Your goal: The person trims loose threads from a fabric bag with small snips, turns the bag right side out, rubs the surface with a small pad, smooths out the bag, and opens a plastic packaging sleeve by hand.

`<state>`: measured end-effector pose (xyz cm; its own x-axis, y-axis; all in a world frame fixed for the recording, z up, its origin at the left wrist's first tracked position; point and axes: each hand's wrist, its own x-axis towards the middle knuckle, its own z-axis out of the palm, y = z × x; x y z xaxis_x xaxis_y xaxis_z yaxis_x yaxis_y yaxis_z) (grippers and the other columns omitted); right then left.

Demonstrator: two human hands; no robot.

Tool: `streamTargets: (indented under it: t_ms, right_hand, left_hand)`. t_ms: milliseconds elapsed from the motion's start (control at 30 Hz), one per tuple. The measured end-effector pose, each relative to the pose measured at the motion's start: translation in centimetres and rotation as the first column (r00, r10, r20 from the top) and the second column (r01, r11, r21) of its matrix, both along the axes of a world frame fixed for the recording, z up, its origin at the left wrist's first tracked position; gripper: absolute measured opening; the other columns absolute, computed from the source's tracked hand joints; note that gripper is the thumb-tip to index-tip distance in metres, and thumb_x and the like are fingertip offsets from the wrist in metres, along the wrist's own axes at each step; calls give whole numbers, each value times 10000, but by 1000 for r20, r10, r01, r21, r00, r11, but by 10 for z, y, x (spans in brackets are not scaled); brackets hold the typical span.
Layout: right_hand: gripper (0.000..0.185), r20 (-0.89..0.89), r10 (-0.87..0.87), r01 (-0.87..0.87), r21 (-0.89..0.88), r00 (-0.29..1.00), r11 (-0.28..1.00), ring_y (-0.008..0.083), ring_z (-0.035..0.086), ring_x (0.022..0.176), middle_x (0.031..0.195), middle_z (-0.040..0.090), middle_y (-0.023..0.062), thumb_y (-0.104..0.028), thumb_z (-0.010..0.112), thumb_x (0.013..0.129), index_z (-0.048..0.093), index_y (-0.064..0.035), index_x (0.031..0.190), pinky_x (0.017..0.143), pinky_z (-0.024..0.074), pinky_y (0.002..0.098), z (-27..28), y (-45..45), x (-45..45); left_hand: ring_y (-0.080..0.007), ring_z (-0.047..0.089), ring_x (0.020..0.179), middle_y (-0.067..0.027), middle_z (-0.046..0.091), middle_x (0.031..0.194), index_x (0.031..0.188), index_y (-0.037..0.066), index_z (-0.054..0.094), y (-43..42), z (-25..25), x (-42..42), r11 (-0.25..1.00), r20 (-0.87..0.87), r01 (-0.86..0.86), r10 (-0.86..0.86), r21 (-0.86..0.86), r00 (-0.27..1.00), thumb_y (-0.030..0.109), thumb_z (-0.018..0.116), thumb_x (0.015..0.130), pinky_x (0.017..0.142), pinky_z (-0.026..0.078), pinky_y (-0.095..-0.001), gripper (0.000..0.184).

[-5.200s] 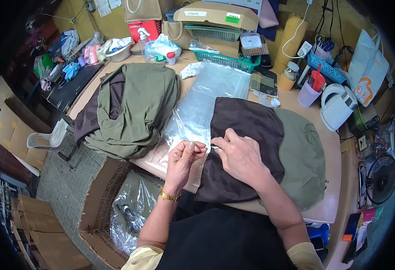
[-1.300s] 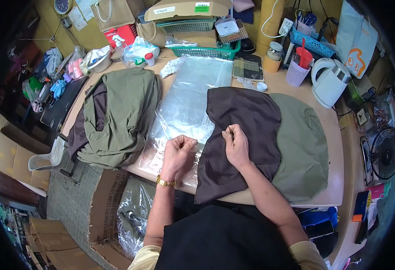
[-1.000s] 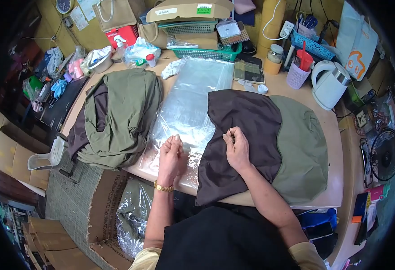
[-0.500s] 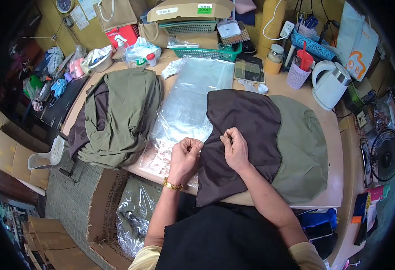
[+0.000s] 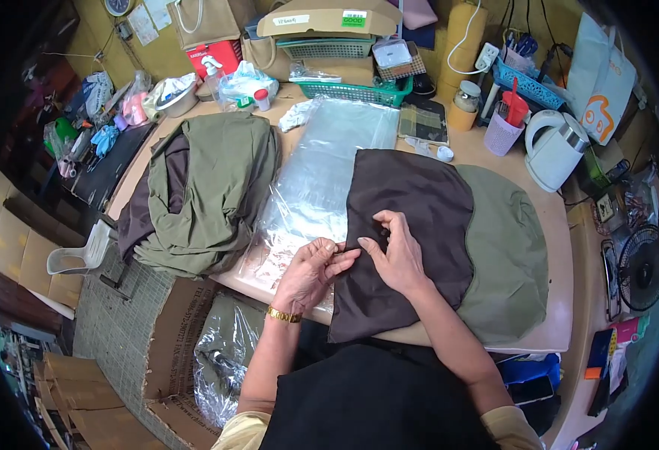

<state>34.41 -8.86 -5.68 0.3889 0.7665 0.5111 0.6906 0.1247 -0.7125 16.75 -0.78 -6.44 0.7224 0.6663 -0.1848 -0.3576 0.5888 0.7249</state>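
A dark brown cloth piece (image 5: 412, 202), joined to an olive green cloth (image 5: 506, 255), lies spread on the table. At its left edge my left hand (image 5: 313, 271) pinches the fabric between thumb and forefinger, its other fingers stretched out to the right. My right hand (image 5: 399, 259) hovers over or rests on the brown part, thumb and fingers apart; I cannot tell whether it touches. Clear plastic bags (image 5: 318, 165) lie flat to the left, partly beneath the cloth. Farther left sits a heap of folded olive cloth (image 5: 213, 187) with some dark brown fabric showing.
A cardboard box (image 5: 176, 337) holding plastic-wrapped olive cloth (image 5: 228, 352) stands below the table's front edge. At the back are a green basket (image 5: 359, 94), a lilac cup (image 5: 503, 135) and a white kettle (image 5: 556, 154). A small fan (image 5: 642, 266) stands at the right.
My right hand has opened from a pinch, its fingers now apart. My left fingers have straightened somewhat. The brown cloth's left edge lies straighter, and the whole view has shifted slightly.
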Motion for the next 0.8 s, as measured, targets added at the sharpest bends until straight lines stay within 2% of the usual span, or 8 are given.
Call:
streamTargets:
  t_ms: [133,267,600,633,700,733,767,800]
  right_hand:
    - [291,249,110,-74,-148,962,986,307,620,802,1050,534,99,-164,732,833,615,-67,1081,694,495,429,34,-21,-6]
    - [304,437,97,-90,-38,894,995,240,622,769,919,535,71,-92,738,775,623,-64,1055,655,454,369,44,-22,-13]
    - [228,475,105,-76,-81,874,994,234,625,734,839,536,61,-47,712,755,540,-86,900,632,441,374,38,-12,-19]
    - [235,352,104,-84,-70,930,994,256,628,748,863,546,72,-52,716,767,540,-77,921,651,460,381,36,-11,-18]
    - [283,140,42,-43,4,989,999,262,622,770,902,559,82,-54,745,775,537,-57,968,642,486,361,27,-3,-14]
    - [323,54,-15,12,62,998,998,247,613,778,916,562,81,-50,771,772,536,-46,993,615,492,334,18,4,-9]
    - [382,-27,-56,53,-111,998,992,298,621,878,985,556,129,-116,760,807,516,-47,1092,749,514,408,12,5,0]
    - [410,30,-89,92,-125,996,988,283,610,905,1014,557,130,-142,764,820,510,-47,1127,764,511,424,3,7,8]
  left_hand:
    - [-250,684,1062,-127,641,1015,991,-35,565,-1,2,0,1000,25,-21,21,22,999,129,530,1030,888,600,-311,172]
    - [-203,684,991,-111,636,1010,992,-30,570,2,-5,1,998,18,-7,6,56,1000,169,543,1029,903,585,-300,204]
    - [-187,677,928,-69,625,996,972,-4,577,-4,6,1,993,-35,27,-23,116,999,185,539,1031,942,570,-324,202]
    - [-187,677,928,-69,625,996,972,-4,577,-6,11,0,993,-34,26,-23,116,999,185,539,1031,942,570,-324,202]
    - [-167,691,846,-81,642,1019,987,0,582,-11,18,-2,978,-69,-74,89,197,994,212,513,1046,744,591,-266,231]
    - [-167,691,846,-81,642,1019,987,0,582,5,-1,-13,978,-68,-76,90,195,994,212,513,1046,744,591,-266,231]
    - [-153,690,809,-86,646,1047,1005,11,583,35,-36,-33,971,172,-11,-31,237,985,237,508,1048,635,541,-242,241]
    - [-139,690,772,-91,649,1075,1022,23,585,51,-54,-43,955,393,41,-159,293,905,261,503,1050,527,492,-218,253]
